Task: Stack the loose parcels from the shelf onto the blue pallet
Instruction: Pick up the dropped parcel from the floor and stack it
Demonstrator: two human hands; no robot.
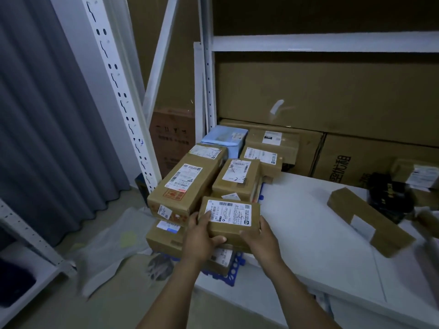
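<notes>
A small brown parcel (234, 222) with a white shipping label is held between both hands over the stack. My left hand (202, 236) grips its left side, thumb under the front edge. My right hand (260, 238) grips its right front corner. Below lies a pile of several labelled cardboard parcels (187, 186), with a pale blue parcel (225, 138) at the back. A bit of the blue pallet (234, 269) shows under the pile. On the white shelf (308, 224) to the right lies a long brown parcel (370, 220), with more parcels (418, 174) at the far right.
White slotted rack uprights (123, 100) stand left of the pile. Large flat cartons (327, 96) lean behind the shelf. A clear plastic bag (111, 248) lies on the floor at left, beside a grey curtain (47, 115). A dark object (384, 198) sits at the shelf's right.
</notes>
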